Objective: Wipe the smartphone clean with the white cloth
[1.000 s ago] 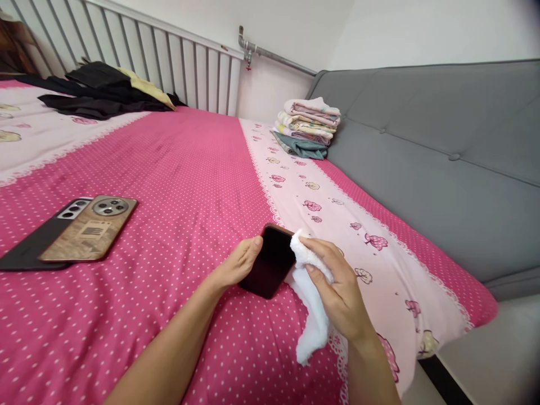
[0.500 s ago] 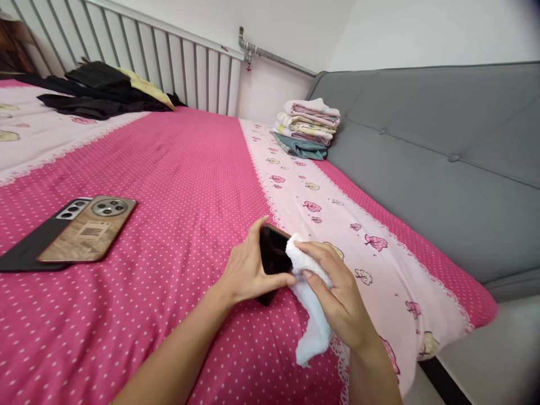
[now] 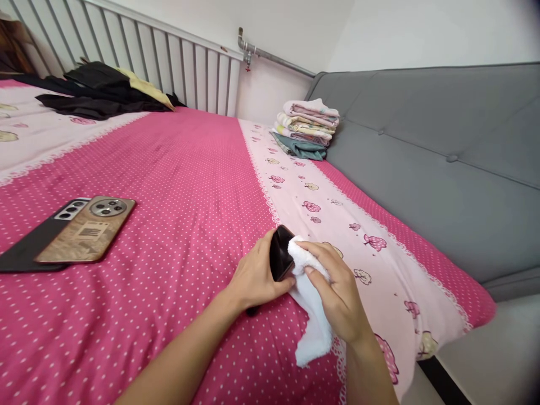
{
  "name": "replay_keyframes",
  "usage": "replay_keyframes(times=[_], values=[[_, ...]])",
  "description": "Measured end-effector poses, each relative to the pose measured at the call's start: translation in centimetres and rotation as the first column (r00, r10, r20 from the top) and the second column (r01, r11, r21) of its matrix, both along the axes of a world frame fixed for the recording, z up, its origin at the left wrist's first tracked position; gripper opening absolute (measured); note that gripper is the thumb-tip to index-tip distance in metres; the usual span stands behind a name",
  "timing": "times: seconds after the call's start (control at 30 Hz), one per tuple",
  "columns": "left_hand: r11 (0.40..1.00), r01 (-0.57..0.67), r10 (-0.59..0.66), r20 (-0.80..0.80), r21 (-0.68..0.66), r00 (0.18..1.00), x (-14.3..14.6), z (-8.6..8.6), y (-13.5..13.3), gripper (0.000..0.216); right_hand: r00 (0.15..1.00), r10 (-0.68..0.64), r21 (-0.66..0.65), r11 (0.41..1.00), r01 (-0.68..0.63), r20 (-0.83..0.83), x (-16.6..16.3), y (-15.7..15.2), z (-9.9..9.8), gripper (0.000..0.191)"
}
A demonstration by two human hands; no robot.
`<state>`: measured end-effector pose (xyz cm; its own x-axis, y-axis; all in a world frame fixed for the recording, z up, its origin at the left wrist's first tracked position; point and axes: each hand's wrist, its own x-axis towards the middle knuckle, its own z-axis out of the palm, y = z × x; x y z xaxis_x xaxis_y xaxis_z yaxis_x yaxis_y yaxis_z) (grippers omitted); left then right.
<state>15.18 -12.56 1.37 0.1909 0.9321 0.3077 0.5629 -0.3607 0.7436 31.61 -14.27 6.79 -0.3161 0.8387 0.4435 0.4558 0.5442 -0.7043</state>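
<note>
My left hand is closed round a dark smartphone, with the thumb along its near edge and the phone tilted. Pinched between the thumb and fingers of my right hand is a white fluffy cloth. The top of the cloth touches the phone's right edge, and the rest of it hangs down onto the bedspread. Part of the phone is hidden behind my left hand and the cloth.
On the pink dotted bedspread, a gold-brown phone overlaps a black phone at left. Folded cloths are stacked by the grey headboard. Dark clothes lie near the white radiator.
My left hand has shifted slightly right and turned the phone, so its face is more tilted. My right hand keeps its pinch on the cloth against the phone's edge.
</note>
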Motion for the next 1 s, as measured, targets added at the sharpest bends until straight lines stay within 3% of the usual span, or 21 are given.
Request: replay_keyframes(times=[0.3,0.53,0.73,1.0], values=[[0.989,0.149,-0.15,0.216,0.023,0.965,-0.7,-0.3,0.7,0.086,0.999,-0.025,0.017,1.0,0.026,-0.022,-0.4,0.0,0.1,0.033],[0.97,0.236,-0.241,0.256,0.05,0.936,-1.0,-0.1,0.6,0.087,0.984,-0.036,-0.118,0.993,0.015,-0.177,-0.1,0.1,-0.5,0.031],[0.91,0.411,-0.405,0.334,0.056,0.851,-1.0,0.3,0.4,0.089,0.956,-0.133,-0.197,0.977,0.082,-0.261,0.2,0.6,-1.2,0.028],[0.84,0.541,-0.484,0.511,0.045,0.71,-0.9,0.3,0.2,0.091,0.956,-0.166,-0.175,0.977,0.125,-0.243,-0.1,1.4,-1.9,0.029]])
